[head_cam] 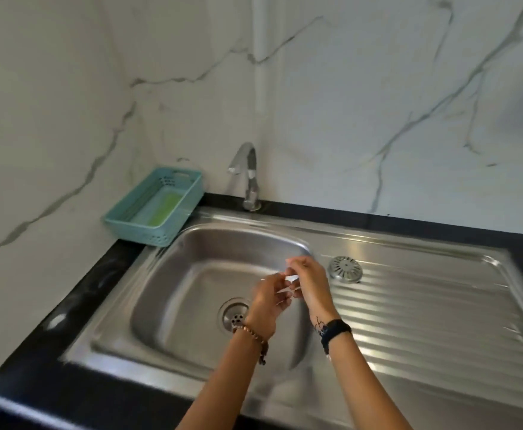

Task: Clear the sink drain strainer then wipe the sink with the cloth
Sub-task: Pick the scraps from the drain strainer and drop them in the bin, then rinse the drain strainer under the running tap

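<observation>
Both hands pinching blurred white scrap (291,282) (unidentifiable), left hand (268,301), right hand (311,285)

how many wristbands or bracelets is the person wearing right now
2. A beaded bracelet sits on the left wrist, over the sink basin near the drain. A black band sits on the right wrist. Anything further up the arms is out of view.

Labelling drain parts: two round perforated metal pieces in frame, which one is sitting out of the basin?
The domed strainer, resting on the ribbed drainboard right of both hands. The other, the drain, is fixed in the basin floor.
</observation>
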{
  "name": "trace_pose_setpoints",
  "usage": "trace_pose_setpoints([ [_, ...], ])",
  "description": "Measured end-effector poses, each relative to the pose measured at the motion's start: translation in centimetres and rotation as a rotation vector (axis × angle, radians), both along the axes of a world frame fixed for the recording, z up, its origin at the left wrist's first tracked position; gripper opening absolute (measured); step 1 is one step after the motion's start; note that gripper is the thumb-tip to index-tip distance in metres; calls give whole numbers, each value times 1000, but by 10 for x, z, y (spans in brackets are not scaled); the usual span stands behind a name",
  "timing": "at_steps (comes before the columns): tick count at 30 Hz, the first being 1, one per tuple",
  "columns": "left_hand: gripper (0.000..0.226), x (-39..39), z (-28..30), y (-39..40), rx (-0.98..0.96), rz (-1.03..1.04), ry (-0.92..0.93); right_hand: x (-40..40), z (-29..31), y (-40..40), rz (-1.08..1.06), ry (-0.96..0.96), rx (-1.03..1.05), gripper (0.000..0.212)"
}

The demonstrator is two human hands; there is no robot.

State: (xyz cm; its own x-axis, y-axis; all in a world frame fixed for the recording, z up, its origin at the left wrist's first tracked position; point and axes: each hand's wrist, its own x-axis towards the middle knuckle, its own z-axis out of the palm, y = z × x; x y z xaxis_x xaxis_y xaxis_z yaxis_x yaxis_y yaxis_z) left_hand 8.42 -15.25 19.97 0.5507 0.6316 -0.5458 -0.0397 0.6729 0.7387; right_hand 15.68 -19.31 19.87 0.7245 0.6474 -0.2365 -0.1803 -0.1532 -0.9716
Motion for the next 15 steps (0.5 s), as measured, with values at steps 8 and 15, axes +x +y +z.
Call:
trace_pose_setpoints([
  [8, 18, 114, -60, 22, 280, -273, 346, 109, -60, -9, -97, -710, -677, 45],
  [15, 23, 133, -99, 40, 252, -273, 336, 118, -90, -4, -25, -697, -809, 70],
])
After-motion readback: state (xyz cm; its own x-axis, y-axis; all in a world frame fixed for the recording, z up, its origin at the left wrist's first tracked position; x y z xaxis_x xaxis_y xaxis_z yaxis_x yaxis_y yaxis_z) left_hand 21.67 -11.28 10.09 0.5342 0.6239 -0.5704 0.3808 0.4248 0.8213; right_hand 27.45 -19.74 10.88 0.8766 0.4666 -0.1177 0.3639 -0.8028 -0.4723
